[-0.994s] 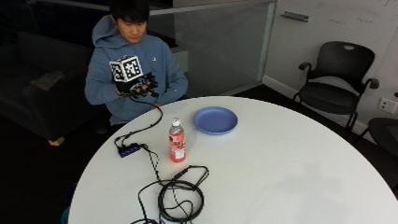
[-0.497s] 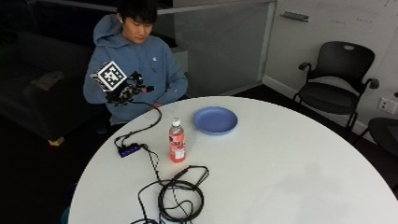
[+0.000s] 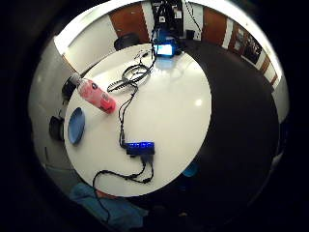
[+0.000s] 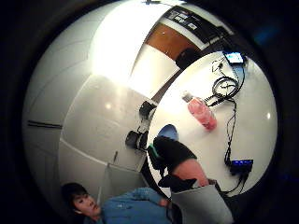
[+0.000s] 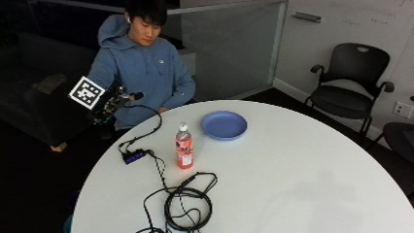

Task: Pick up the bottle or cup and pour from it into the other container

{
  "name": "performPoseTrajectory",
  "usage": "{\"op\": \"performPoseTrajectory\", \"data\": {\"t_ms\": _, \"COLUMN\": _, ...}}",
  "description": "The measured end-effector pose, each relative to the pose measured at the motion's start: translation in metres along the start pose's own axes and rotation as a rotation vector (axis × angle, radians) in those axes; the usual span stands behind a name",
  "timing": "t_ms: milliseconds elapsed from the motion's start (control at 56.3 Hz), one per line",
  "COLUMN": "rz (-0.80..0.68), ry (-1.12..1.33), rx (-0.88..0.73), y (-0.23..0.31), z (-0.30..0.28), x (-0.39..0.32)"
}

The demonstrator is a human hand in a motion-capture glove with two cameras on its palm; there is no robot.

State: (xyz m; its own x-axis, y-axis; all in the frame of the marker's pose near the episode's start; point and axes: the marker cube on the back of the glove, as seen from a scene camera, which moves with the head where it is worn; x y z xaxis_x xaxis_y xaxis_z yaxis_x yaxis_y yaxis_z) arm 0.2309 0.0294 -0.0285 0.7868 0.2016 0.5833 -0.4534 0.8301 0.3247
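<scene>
A clear bottle (image 5: 184,148) of pink liquid with a white cap stands upright on the round white table (image 5: 291,179). Just behind it lies a shallow blue dish (image 5: 224,124). My gloved right hand (image 5: 117,103) hangs in the air off the table's left edge, well apart from the bottle, and holds nothing. Its fingers look relaxed. Both palm views look down on the table from a distance. The little finger side view has the bottle (image 3: 96,95) next to the dish (image 3: 76,125). The thumb side view has the bottle (image 4: 202,112), the dish (image 4: 167,131) and part of the glove (image 4: 170,151).
A small black hub (image 5: 134,157) with blue lights sits near the table's left edge. Its cable runs to a black coil (image 5: 187,199) at the front. Black office chairs (image 5: 349,82) stand at the back right. A glass partition is behind the person.
The gloved hand has moved left and slightly down, away from the chest and out past the table's left edge. The bottle and dish have not moved.
</scene>
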Motion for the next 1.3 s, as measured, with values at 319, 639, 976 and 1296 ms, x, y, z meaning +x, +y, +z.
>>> {"op": "performPoseTrajectory", "data": {"t_ms": 319, "rz": 0.070, "ry": -0.051, "rx": -0.021, "y": -0.013, "z": -0.009, "x": 0.026}}
{"op": "performPoseTrajectory", "data": {"t_ms": 639, "rz": -0.052, "ry": -0.102, "rx": -0.008, "y": -0.039, "z": 0.028, "x": 0.040}}
{"op": "performPoseTrajectory", "data": {"t_ms": 976, "rz": 0.105, "ry": -0.139, "rx": -0.109, "y": -0.054, "z": 0.077, "x": 0.029}}
{"op": "performPoseTrajectory", "data": {"t_ms": 1296, "rz": 0.078, "ry": -0.142, "rx": -0.192, "y": -0.053, "z": 0.127, "x": 0.016}}
